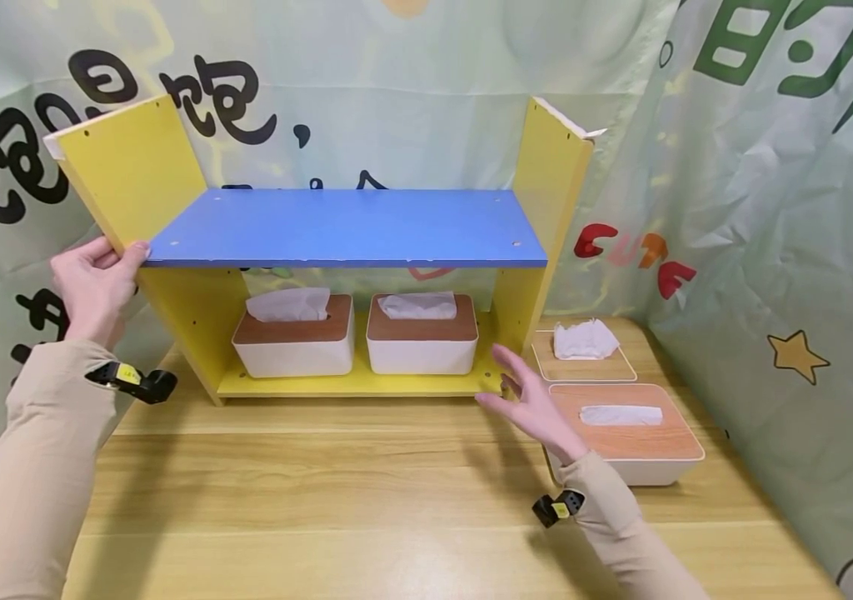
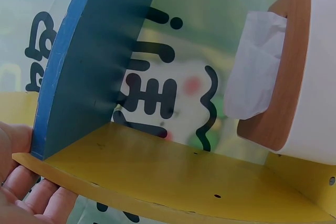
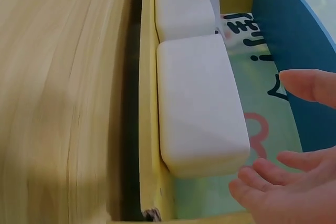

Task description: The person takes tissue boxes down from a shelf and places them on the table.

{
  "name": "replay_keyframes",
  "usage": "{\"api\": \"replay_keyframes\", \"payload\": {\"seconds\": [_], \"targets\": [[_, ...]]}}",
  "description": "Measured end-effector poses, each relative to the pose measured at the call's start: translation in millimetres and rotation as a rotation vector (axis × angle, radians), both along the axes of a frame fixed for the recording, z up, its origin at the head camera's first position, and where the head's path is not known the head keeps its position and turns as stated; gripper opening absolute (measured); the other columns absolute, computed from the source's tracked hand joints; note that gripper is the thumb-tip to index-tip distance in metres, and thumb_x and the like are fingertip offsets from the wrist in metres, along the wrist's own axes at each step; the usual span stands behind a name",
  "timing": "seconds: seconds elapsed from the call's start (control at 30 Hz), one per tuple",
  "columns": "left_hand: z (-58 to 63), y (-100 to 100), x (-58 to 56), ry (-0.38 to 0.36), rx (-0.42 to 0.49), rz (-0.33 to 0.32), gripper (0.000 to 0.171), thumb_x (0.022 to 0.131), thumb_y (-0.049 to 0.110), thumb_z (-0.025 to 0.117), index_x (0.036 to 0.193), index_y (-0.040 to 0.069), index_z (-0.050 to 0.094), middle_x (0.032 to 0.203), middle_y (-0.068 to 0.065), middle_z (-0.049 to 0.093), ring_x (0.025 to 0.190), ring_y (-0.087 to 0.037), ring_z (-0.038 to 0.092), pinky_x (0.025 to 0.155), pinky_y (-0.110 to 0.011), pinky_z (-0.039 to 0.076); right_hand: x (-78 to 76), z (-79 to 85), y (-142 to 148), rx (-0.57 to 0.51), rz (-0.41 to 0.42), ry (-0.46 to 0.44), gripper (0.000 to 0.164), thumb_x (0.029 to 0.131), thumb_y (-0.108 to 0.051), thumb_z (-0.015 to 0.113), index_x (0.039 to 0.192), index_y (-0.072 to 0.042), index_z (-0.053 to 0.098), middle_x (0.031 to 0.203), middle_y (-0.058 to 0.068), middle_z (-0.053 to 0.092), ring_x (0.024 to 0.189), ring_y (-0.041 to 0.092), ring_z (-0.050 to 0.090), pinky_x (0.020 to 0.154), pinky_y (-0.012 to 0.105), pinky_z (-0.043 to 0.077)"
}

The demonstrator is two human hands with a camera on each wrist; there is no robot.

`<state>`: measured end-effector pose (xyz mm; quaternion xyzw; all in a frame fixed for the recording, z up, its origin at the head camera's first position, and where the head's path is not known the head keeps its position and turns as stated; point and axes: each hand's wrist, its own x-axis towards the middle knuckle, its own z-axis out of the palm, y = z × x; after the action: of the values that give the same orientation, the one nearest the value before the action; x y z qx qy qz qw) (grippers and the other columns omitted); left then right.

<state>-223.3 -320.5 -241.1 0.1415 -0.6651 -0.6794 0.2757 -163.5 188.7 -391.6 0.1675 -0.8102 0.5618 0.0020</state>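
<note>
A yellow shelf unit with a blue middle board (image 1: 351,227) stands on the table. My left hand (image 1: 97,287) grips the front edge of its yellow left side panel (image 2: 157,177), thumb by the blue board's end and fingers behind the panel. Near the lower right corner, my right hand (image 1: 535,404) is held apart from the unit, fingers spread and holding nothing. On the lower shelf sit two white tissue boxes with brown wooden lids: the left tissue box (image 1: 295,357) and the right tissue box (image 1: 422,354), nearest my right hand. White tissue sticks out of both.
Right of the unit, on the wooden table (image 1: 306,500), stand a front tissue box (image 1: 621,471) and a back tissue box (image 1: 550,367), partly behind my right arm and the front box. A printed curtain (image 1: 756,250) hangs along the back and right side.
</note>
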Motion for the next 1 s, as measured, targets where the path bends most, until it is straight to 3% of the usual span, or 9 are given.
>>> {"api": "replay_keyframes", "payload": {"seconds": [0.37, 1.0], "targets": [[0.2, 0.6, 0.7, 0.000, 0.005, 0.002, 0.050, 0.085, 0.006, 0.075, 0.133, 0.001, 0.062, 0.059, 0.024, 0.067, 0.060, 0.009, 0.064, 0.052, -0.007, 0.047, -21.6, -6.8, -16.4, -0.221, -0.031, -0.063, 0.090, 0.089, -0.001, 0.071, 0.159, 0.000, 0.013, 0.168, 0.020, 0.016, 0.156, 0.038, 0.016, 0.128, 0.050, 0.016], [-0.7, 0.6, -0.2, 0.011, 0.007, 0.006, 0.050, 0.085, 0.006, 0.075, 0.133, 0.000, 0.062, 0.060, 0.023, 0.068, 0.061, 0.009, 0.065, 0.053, -0.006, 0.047, -53.3, -23.4, -26.2, -0.379, -0.041, -0.060, 0.096, 0.088, 0.003, 0.070, 0.161, -0.005, 0.008, 0.170, 0.015, 0.010, 0.158, 0.033, 0.008, 0.130, 0.044, 0.010]]}}
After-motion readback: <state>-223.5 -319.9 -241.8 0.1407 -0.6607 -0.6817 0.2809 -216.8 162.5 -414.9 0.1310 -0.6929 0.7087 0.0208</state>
